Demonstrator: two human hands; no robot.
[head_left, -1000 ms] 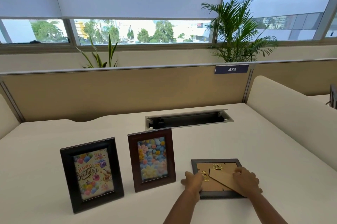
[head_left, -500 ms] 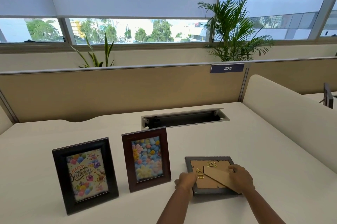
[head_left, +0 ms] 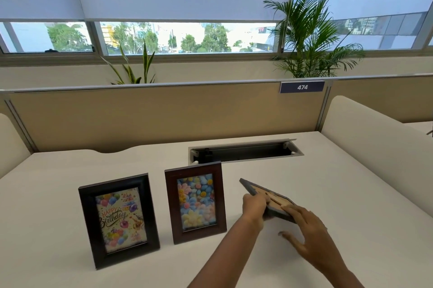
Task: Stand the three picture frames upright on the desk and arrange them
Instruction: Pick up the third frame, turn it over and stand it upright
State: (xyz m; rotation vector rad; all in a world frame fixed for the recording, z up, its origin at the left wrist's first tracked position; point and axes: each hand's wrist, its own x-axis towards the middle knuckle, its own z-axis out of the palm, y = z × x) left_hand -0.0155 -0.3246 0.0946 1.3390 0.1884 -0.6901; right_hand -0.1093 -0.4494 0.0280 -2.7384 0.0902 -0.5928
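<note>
**Third frame tilted up off the desk, two already standing**

Head view: at lower centre-right, the left hand (head_left: 254,207) grasps the left edge of the grey frame (head_left: 269,196), which is tilted, back side up. The right hand (head_left: 309,238) has fingers spread loose, fingertips touching the frame's near edge. At lower left the black birthday frame (head_left: 119,219) stands upright on the desk (head_left: 339,194); just right of it stands the brown flower frame (head_left: 195,202).
</note>
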